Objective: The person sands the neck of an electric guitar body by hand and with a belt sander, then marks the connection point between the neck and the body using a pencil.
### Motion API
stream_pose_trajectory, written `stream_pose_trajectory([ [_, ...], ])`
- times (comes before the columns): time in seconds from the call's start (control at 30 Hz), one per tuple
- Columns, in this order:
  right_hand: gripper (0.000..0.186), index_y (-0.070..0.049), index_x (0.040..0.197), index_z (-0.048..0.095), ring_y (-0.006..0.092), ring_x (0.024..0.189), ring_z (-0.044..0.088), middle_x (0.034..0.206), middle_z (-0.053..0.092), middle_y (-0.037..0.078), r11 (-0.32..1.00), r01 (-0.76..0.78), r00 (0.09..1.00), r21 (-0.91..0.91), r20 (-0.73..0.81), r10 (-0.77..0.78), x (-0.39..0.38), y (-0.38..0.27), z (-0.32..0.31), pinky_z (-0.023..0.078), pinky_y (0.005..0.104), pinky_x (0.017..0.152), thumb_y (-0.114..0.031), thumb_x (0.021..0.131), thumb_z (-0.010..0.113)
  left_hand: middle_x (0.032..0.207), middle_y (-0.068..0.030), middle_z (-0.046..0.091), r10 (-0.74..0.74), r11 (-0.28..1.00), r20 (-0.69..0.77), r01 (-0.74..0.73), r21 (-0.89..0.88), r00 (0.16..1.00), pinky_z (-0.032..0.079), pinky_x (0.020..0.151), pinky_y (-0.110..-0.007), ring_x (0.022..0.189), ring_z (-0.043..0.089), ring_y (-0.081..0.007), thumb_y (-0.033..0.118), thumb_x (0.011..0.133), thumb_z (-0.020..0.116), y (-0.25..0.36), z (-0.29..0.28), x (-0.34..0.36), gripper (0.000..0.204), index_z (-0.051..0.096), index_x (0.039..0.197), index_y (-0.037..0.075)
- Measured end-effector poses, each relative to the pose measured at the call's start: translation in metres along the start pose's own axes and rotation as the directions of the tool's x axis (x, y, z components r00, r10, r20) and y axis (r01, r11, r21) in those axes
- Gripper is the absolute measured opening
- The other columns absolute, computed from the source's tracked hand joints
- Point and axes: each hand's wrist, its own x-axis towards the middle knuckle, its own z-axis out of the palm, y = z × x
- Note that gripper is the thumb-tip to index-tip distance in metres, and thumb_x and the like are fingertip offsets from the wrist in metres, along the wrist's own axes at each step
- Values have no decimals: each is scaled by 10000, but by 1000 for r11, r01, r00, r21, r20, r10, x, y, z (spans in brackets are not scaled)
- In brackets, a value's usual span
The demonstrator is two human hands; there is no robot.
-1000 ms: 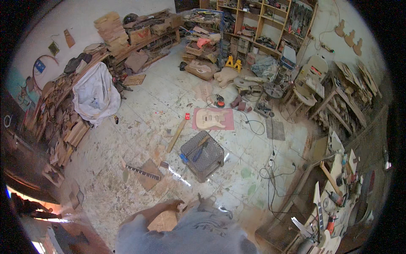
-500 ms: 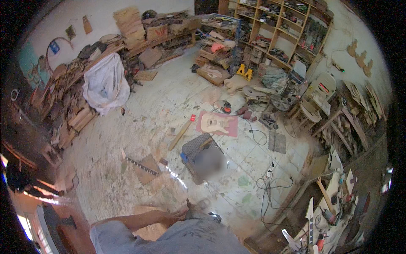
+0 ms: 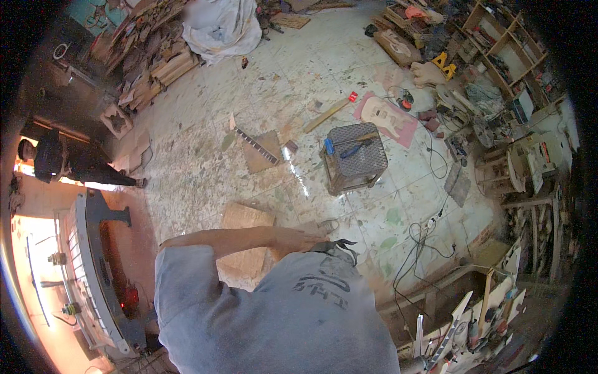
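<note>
My left hand (image 3: 294, 239) reaches across in front of my grey shirt (image 3: 305, 311), with its fingers stretched out toward the right. Their tips come close to a dark strip of cloth (image 3: 336, 247) at the front of the shirt; I cannot tell whether they touch it. Nothing shows in this hand. The shirt hides part of its lower side. My right hand is out of sight. Just beyond the left fingers, a foot (image 3: 325, 225) stands on the floor. A light wooden board (image 3: 245, 234) lies below my left forearm.
Ahead stands a dark stool (image 3: 356, 149) with blue-handled tools. A guitar body (image 3: 381, 117) lies on a pink sheet; a guitar neck (image 3: 256, 147) rests on a brown board. Cables (image 3: 414, 255) cross the floor at right. Another person (image 3: 56, 156) stands far left, near wood piles.
The view has tilted downward and swung, bringing more of my shirt and left arm into sight. My left hand stays near the front of the shirt, fingers now plainer.
</note>
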Motion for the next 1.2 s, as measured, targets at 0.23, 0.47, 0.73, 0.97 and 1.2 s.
stream_pose_trajectory([
  [0.23, 656, 30, 1392, 568, 303, 1022, 678, 1172, 688, 251, 991, 98, 995, -90, 2, -99, 18, -30, -6, 543, 385, 847, -277, 857, 793, 1664, -184, 222, -235, 964, 246, 257, -62, 940, 374, 1158, -502, 1514, 276, -372, 397, 758, 830, 4, 16, -18, 1049, 273, 1592, 93],
  [0.47, 816, -7, 1516, 441, 354, 1108, 652, 1315, 614, 299, 939, 337, 929, -68, 189, -319, 85, -100, -10, 539, 406, 883, -326, 857, 803, 1230, -235, 684, -765, 570, -637, 556, -605, 91, 536, 937, -455, 1069, 687, -367, 456, 859, 767, 28, 14, -92, 631, 635, 1322, 48],
  [0.73, 778, -71, 1496, 489, 357, 1163, 651, 1306, 643, 247, 851, 506, 789, -141, 473, -391, 123, -130, 17, 545, 460, 929, -348, 849, 820, 1118, -130, 728, -706, 631, -291, -388, -671, -645, 569, 749, -336, 845, 727, -221, 532, 1039, 493, 33, 71, -181, 574, 692, 1153, 6],
  [0.97, 757, -79, 1482, 510, 375, 1129, 674, 1305, 648, 245, 847, 512, 760, -145, 537, -367, 104, -156, 23, 551, 468, 932, -340, 846, 827, 1148, -136, 693, -606, 707, -126, -458, -539, -786, 533, 843, -373, 969, 681, -238, 629, 1026, 423, 57, 56, -255, 679, 662, 1153, 7],
  [1.2, 764, -64, 1490, 498, 375, 1129, 670, 1317, 643, 247, 870, 443, 810, -214, 512, -286, 92, -145, 8, 548, 466, 933, -346, 856, 817, 1264, -153, 602, -414, 836, -79, -344, -428, -907, 520, 875, -395, 999, 659, -255, 707, 929, 550, -26, -1, -344, 805, 527, 1365, 31],
])
